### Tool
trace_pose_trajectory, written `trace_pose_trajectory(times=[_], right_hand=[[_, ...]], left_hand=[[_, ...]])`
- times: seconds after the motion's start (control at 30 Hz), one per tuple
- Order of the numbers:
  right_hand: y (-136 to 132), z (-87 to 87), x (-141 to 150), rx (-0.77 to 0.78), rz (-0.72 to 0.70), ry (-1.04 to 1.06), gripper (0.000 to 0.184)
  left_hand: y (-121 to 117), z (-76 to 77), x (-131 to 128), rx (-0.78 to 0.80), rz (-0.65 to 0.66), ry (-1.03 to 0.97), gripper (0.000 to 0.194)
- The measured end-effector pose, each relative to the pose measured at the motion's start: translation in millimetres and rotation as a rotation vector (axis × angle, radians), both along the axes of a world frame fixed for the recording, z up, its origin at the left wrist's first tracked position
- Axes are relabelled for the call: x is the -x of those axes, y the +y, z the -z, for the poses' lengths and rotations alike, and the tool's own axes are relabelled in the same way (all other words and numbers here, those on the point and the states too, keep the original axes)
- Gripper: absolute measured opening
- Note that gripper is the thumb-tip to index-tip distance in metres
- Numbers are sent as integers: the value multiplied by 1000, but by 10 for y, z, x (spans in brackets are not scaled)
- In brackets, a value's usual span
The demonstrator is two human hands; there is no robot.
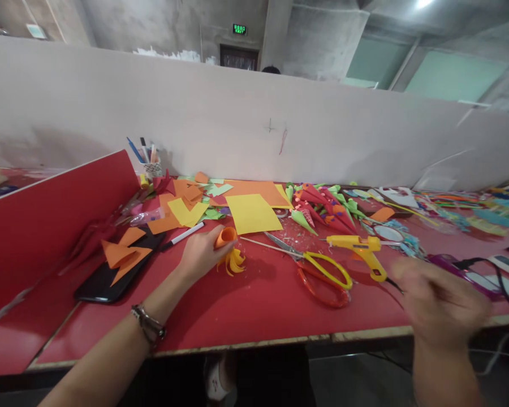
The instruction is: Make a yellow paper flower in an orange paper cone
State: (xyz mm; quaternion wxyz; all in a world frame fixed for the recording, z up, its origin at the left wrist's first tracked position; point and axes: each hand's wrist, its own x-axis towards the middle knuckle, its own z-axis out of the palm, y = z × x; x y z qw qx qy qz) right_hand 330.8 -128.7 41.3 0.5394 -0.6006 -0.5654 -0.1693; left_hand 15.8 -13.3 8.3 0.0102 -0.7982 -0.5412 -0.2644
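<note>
My left hand (200, 252) rests on the red table (254, 305) and is closed round a rolled orange paper cone (225, 236) with curled yellow strips (234, 261) hanging from it. My right hand (439, 299) hovers over the table's front edge at the right, smeared by motion, so its fingers cannot be read. It is nearest to the yellow glue gun (362, 249), which lies on the table just left of it. Two pairs of scissors, one yellow-handled (327, 269) and one red-handled (322, 289), lie between my hands.
A black phone (110, 280) with orange paper scraps lies at the left. Yellow paper (253, 213), orange sheets and a pen cup (150, 164) sit further back. Paper cones (322, 206) pile up at centre right. A red divider (46, 220) stands left; a white partition runs behind.
</note>
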Motion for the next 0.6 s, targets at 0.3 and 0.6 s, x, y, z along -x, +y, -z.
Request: trace_pose_trajectory(times=[0.3,0.6], right_hand=[[388,649,-703,456,325,-217,50],[590,608,-537,674,254,-256,29]], left_hand=[[24,10,4,-10,2,-96,31],[46,17,32,-22,56,-167,29]])
